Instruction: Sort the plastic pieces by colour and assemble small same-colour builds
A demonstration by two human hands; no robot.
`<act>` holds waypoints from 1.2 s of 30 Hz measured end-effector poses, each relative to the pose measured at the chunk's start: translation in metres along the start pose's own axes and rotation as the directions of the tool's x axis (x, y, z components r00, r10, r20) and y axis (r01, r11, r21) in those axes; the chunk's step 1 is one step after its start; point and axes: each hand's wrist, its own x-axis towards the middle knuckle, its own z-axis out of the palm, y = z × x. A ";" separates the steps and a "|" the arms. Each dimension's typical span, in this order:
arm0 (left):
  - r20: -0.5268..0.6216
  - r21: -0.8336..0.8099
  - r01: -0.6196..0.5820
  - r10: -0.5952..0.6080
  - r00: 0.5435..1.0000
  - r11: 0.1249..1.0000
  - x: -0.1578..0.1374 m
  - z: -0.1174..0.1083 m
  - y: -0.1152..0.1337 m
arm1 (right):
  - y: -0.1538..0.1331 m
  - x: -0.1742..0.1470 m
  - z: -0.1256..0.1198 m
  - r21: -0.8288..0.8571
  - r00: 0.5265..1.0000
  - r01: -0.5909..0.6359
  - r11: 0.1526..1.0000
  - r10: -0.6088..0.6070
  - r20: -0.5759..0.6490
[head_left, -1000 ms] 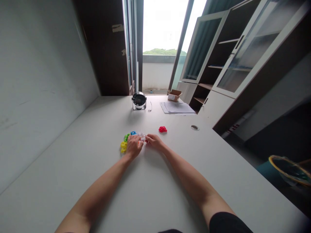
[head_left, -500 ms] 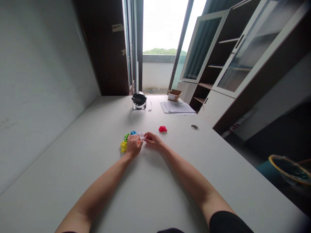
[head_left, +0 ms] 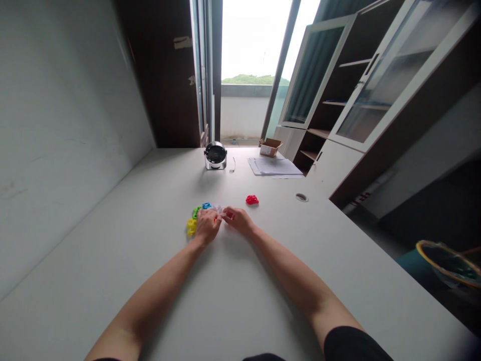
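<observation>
My left hand (head_left: 208, 225) is closed at the right side of a group of colourful plastic pieces, partly covering them. A yellow piece (head_left: 191, 227), a green piece (head_left: 195, 212) and a blue piece (head_left: 206, 205) show around its left and far sides. White plastic pieces (head_left: 218, 208) lie between my two hands, and a bit of orange shows by the left fingertips. My right hand (head_left: 238, 219) pinches the right end of a white piece. What exactly the left fingers grip is partly hidden. Apart from these, a red piece (head_left: 252, 200) lies farther right.
Toward the back of the white table (head_left: 169, 301) stands a round black-and-silver device (head_left: 215, 155), with a thin wire (head_left: 232, 165) beside it. Papers (head_left: 276, 167) and an open cardboard box (head_left: 270, 147) lie back right. A round cable hole (head_left: 301, 197) is in the tabletop.
My right hand has shifted very slightly, its fingers lower on the white piece. The left hand and the coloured pieces stay almost in place.
</observation>
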 end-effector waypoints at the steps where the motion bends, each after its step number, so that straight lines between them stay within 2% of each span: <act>1: 0.000 0.004 -0.001 0.001 1.000 1.000 0.000 0.000 0.000 | -0.002 0.000 -0.002 -0.031 1.000 0.025 0.999 -0.026 -0.012; 7: 0.005 0.004 0.006 -0.006 1.000 1.000 0.001 0.003 -0.003 | -0.010 -0.003 -0.003 -0.191 0.989 0.118 0.974 -0.132 -0.061; 11: 0.016 0.005 0.026 -0.026 1.000 1.000 0.001 0.006 -0.005 | -0.011 -0.007 0.008 -0.304 0.981 0.187 0.934 -0.197 -0.002; 14: 0.011 -0.002 0.038 -0.038 0.999 0.999 0.001 0.007 -0.006 | -0.010 -0.007 0.011 -0.303 0.980 0.182 0.936 -0.198 -0.022; 17: 0.008 -0.015 0.047 -0.047 0.999 0.999 0.002 0.008 -0.006 | -0.007 -0.004 0.007 -0.235 0.979 0.101 0.967 -0.139 -0.149; 21: 0.011 -0.031 0.040 -0.040 0.999 0.999 0.002 0.008 -0.005 | 0.006 0.004 -0.013 -0.213 0.944 0.035 0.976 -0.103 -0.314; 23: 0.006 -0.034 0.039 -0.039 0.999 0.999 0.003 0.008 -0.005 | 0.019 0.008 -0.030 -0.244 0.912 -0.020 0.970 -0.082 -0.402; 25: 0.001 -0.050 0.027 -0.027 1.000 0.998 0.003 0.008 -0.004 | 0.035 0.010 -0.051 -0.278 0.860 -0.128 0.952 -0.033 -0.509; 29: -0.011 -0.095 0.002 -0.003 1.000 0.995 0.003 0.006 -0.005 | 0.071 0.004 -0.094 -0.339 0.752 -0.386 0.858 0.079 -0.655; 31: -0.010 -0.099 0.006 -0.007 1.000 0.995 0.003 0.006 -0.005 | 0.087 -0.004 -0.108 -0.355 0.722 -0.496 0.793 0.149 -0.675; 36: -0.003 -0.096 -0.016 0.016 1.000 0.995 0.001 0.009 -0.006 | 0.112 -0.025 -0.116 -0.339 0.653 -0.706 0.622 0.387 -0.650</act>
